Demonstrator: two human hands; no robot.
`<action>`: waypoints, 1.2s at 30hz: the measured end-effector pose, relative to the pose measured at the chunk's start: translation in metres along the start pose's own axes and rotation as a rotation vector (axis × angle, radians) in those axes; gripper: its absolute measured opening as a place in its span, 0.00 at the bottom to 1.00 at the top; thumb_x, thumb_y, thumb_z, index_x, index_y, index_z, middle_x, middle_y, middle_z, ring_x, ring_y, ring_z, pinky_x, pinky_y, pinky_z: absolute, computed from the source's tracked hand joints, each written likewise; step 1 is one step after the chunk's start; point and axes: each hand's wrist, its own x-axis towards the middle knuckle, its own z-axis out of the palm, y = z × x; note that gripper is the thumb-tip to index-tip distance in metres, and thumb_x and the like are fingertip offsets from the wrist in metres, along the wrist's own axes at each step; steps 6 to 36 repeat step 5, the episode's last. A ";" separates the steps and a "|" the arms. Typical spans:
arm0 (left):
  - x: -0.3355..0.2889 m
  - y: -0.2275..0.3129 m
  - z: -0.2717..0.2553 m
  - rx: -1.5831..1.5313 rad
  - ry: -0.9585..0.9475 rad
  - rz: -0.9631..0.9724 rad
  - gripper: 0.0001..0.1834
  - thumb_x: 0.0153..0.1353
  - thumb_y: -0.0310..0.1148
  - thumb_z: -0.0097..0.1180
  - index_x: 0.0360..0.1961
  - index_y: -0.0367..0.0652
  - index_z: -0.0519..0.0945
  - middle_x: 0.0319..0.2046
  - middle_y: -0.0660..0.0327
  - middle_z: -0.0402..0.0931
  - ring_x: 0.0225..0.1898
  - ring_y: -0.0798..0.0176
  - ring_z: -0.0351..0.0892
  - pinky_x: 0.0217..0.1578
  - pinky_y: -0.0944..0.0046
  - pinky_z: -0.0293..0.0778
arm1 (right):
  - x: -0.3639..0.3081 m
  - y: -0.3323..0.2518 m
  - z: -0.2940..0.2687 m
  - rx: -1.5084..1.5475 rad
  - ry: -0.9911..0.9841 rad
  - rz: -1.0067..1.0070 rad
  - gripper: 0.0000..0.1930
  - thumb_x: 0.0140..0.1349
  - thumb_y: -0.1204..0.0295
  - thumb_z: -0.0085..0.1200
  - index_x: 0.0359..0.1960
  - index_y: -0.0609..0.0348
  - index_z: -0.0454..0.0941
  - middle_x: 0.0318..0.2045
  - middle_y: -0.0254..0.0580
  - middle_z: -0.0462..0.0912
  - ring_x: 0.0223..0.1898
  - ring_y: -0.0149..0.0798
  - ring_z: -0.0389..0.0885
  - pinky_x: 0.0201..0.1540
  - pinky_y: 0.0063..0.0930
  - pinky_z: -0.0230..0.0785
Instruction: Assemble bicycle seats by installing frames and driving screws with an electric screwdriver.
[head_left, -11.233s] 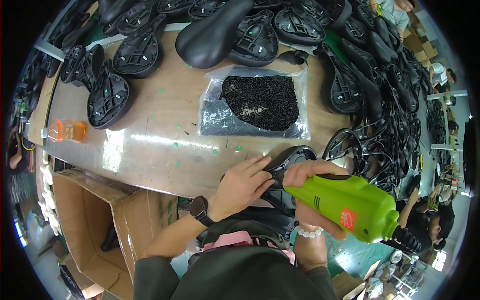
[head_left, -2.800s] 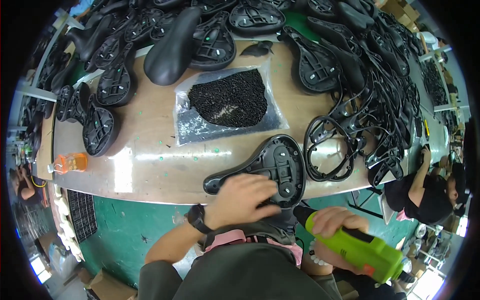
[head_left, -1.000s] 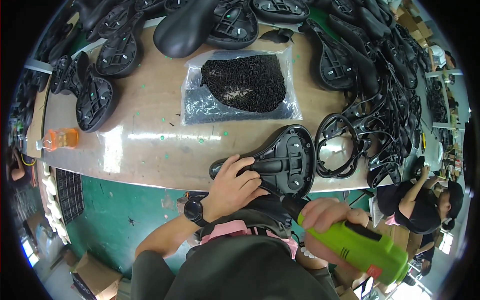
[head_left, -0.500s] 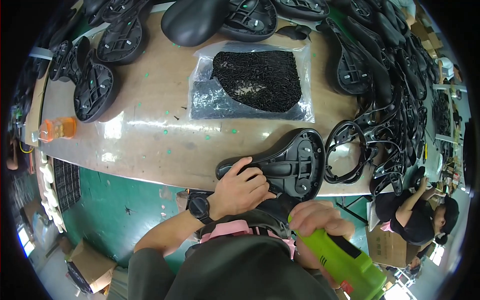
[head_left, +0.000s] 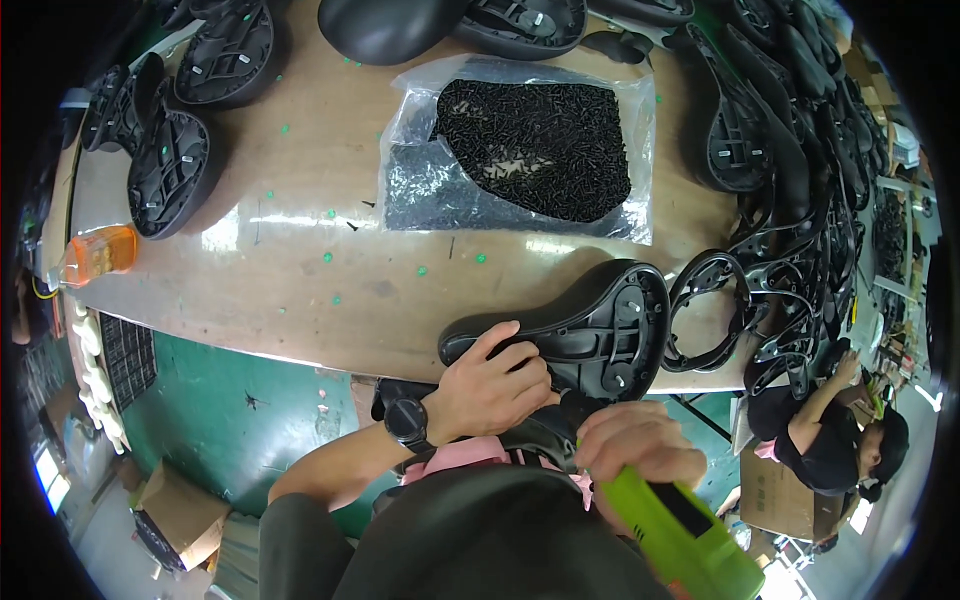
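A black bicycle saddle (head_left: 610, 335) lies underside up at the table's near edge, its ribbed base and two metal studs showing. My left hand (head_left: 490, 385), with a dark watch on the wrist, is closed over the saddle's narrow end and near side. In my right hand (head_left: 640, 440) is a lime-green power screwdriver (head_left: 690, 540). Its dark front end points at the saddle's near side, close to my left fingertips. The driver's tip, and any screw at it, cannot be made out.
An open clear plastic bag (head_left: 420, 185) of small black screws lies beyond the saddle. Black frames (head_left: 705, 310) pile up on the right. More saddles (head_left: 172, 172) lie left and far. An orange bottle (head_left: 100, 255) stands at the left edge. Another person (head_left: 830, 430) works at right.
The view has shifted a little, so the table things sit differently in the picture. My left hand still holds the saddle, and the screwdriver in my right hand has tilted slightly.
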 end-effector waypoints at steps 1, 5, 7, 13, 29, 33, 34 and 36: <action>-0.003 0.000 -0.001 0.002 -0.010 -0.010 0.13 0.43 0.37 0.69 0.29 0.48 0.79 0.32 0.68 0.76 0.42 0.64 0.78 0.58 0.50 0.67 | 0.000 0.000 0.001 0.020 0.013 0.033 0.18 0.63 0.53 0.52 0.43 0.53 0.68 0.20 0.40 0.77 0.17 0.43 0.79 0.24 0.38 0.75; -0.001 0.000 0.000 -0.024 -0.014 -0.014 0.14 0.44 0.38 0.69 0.31 0.48 0.79 0.33 0.67 0.76 0.42 0.63 0.78 0.59 0.50 0.66 | -0.004 -0.009 0.003 -0.023 0.059 0.022 0.20 0.62 0.51 0.52 0.45 0.52 0.69 0.21 0.42 0.78 0.19 0.45 0.80 0.28 0.41 0.76; -0.001 0.000 0.000 -0.024 -0.014 -0.014 0.14 0.44 0.38 0.69 0.31 0.48 0.79 0.33 0.67 0.76 0.42 0.63 0.78 0.59 0.50 0.66 | -0.004 -0.009 0.003 -0.023 0.059 0.022 0.20 0.62 0.51 0.52 0.45 0.52 0.69 0.21 0.42 0.78 0.19 0.45 0.80 0.28 0.41 0.76; -0.001 0.000 0.000 -0.024 -0.014 -0.014 0.14 0.44 0.38 0.69 0.31 0.48 0.79 0.33 0.67 0.76 0.42 0.63 0.78 0.59 0.50 0.66 | -0.004 -0.009 0.003 -0.023 0.059 0.022 0.20 0.62 0.51 0.52 0.45 0.52 0.69 0.21 0.42 0.78 0.19 0.45 0.80 0.28 0.41 0.76; -0.001 0.000 0.000 -0.024 -0.014 -0.014 0.14 0.44 0.38 0.69 0.31 0.48 0.79 0.33 0.67 0.76 0.42 0.63 0.78 0.59 0.50 0.66 | -0.004 -0.009 0.003 -0.023 0.059 0.022 0.20 0.62 0.51 0.52 0.45 0.52 0.69 0.21 0.42 0.78 0.19 0.45 0.80 0.28 0.41 0.76; -0.001 0.000 0.000 -0.024 -0.014 -0.014 0.14 0.44 0.38 0.69 0.31 0.48 0.79 0.33 0.67 0.76 0.42 0.63 0.78 0.59 0.50 0.66 | -0.004 -0.009 0.003 -0.023 0.059 0.022 0.20 0.62 0.51 0.52 0.45 0.52 0.69 0.21 0.42 0.78 0.19 0.45 0.80 0.28 0.41 0.76; -0.001 0.000 0.000 -0.024 -0.014 -0.014 0.14 0.44 0.38 0.69 0.31 0.48 0.79 0.33 0.67 0.76 0.42 0.63 0.78 0.59 0.50 0.66 | -0.004 -0.009 0.003 -0.023 0.059 0.022 0.20 0.62 0.51 0.52 0.45 0.52 0.69 0.21 0.42 0.78 0.19 0.45 0.80 0.28 0.41 0.76; -0.001 0.000 0.000 -0.024 -0.014 -0.014 0.14 0.44 0.38 0.69 0.31 0.48 0.79 0.33 0.67 0.76 0.42 0.63 0.78 0.59 0.50 0.66 | -0.004 -0.009 0.003 -0.023 0.059 0.022 0.20 0.62 0.51 0.52 0.45 0.52 0.69 0.21 0.42 0.78 0.19 0.45 0.80 0.28 0.41 0.76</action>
